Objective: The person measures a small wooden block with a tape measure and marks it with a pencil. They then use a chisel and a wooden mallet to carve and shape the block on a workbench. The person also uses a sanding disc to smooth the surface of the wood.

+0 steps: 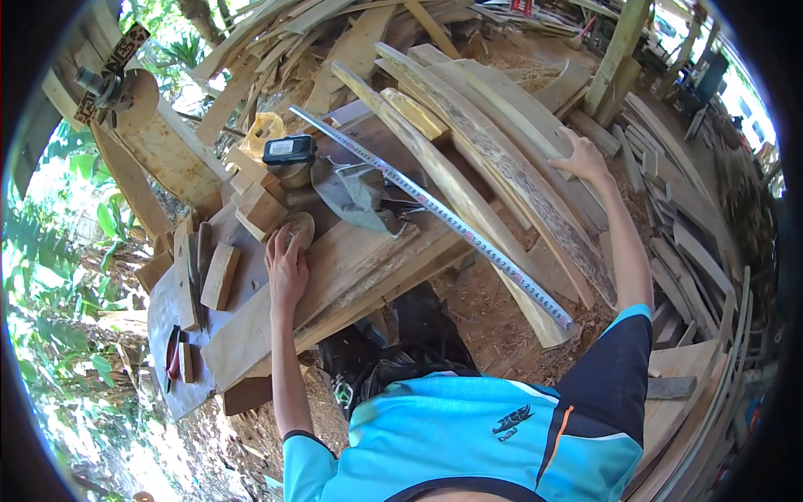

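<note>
My left hand [287,261] lies on a wide wooden board [351,266] on the workbench, its fingers spread beside a small rounded piece of wood [301,227] and stacked wooden blocks [259,209]. Out to the right, my right hand [583,159] rests on the edge of a long plank [519,109], thumb and fingers apart. Between my hands a white measuring tape [431,203] stretches diagonally, its near end over a pale, narrow length of wood [502,259]. Beside the tape sits a crumpled grey cloth-like piece [361,197].
A small black case [288,149] with a pale label stands behind the blocks. Red-handled pliers [173,356] lie at the bench's left end. A disc tool [121,96] is at upper left. Piled boards [694,284] flank my right side; wood shavings [477,322] cover the ground.
</note>
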